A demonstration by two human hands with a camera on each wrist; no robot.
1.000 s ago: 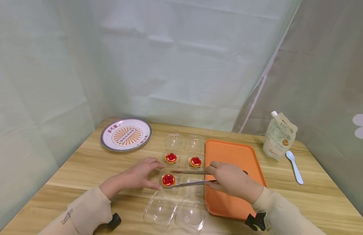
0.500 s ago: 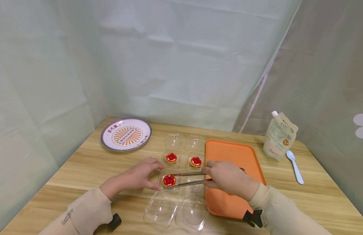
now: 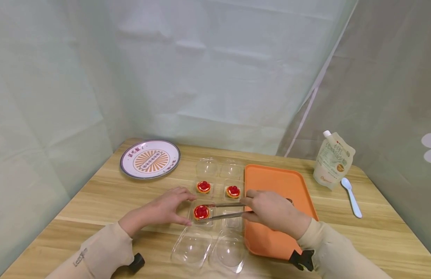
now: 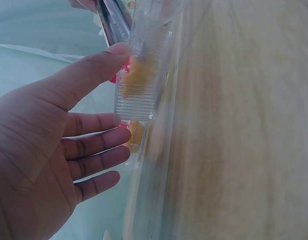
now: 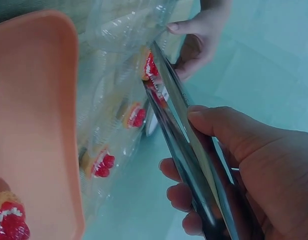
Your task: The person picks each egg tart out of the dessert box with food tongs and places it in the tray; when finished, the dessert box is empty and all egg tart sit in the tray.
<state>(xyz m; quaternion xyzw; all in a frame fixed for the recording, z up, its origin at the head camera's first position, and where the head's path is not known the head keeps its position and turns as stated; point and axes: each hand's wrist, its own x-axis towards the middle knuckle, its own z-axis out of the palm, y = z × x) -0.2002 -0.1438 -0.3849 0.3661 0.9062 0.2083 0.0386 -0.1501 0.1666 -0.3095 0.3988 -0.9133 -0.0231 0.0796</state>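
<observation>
My right hand [image 3: 276, 213] holds a pair of metal tongs [image 5: 186, 145], thumb on one arm and fingers round the other. In the head view the tong tips reach left, on both sides of a red-topped tart [image 3: 201, 212] in the near left cup of a clear plastic clamshell container [image 3: 233, 221]. My left hand [image 3: 168, 207] is at that container's left side, thumb and fingertips right at its wall, fingers loosely extended in the left wrist view. Two more tarts, one left [image 3: 203, 186] and one right [image 3: 233, 191], sit in cups behind.
An orange tray [image 3: 271, 176] lies right of the containers, with another tart [image 5: 9, 217] on it. Clear domed lids [image 3: 192, 248] lie open in front. A patterned plate [image 3: 150, 159] stands back left. A spouted pouch [image 3: 334, 161] and a pale blue spoon [image 3: 351, 197] are at right.
My right hand has shifted slightly left with the tongs. The tong tips came closer together around the near tart, then spread a little. The left hand has stayed in place.
</observation>
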